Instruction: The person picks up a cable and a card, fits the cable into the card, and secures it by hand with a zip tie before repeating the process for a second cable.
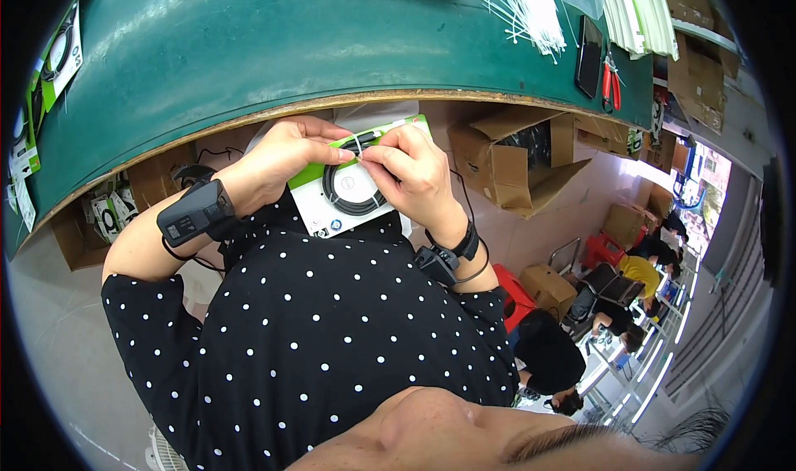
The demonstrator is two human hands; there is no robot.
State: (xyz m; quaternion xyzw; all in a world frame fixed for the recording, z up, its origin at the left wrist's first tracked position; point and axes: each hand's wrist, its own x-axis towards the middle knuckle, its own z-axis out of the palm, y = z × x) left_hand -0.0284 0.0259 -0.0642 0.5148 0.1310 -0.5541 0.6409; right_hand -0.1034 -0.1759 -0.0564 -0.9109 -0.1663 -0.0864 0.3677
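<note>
Near the middle of the frame, just below the near edge of the green table [290, 60], a white and green card [311, 210] is held over the person's lap, tilted, with a coiled black cable [333, 193] lying against its front. The left hand [282, 162] comes in from the left, its thumb and forefinger pinching the card and cable near the top edge. The right hand [413, 177], on the other side, has thumb and forefinger pressed together on a thin white tie [359, 146] around the upper part of the coil; the fingertips of both hands nearly meet there. On the table, at the upper right of the frame, a loose bunch of white ties [535, 15] lies near a black phone [589, 56], with red-handled cutters [611, 88] just beside it. An open cardboard box [506, 172] stands right of centre, below the table edge.
</note>
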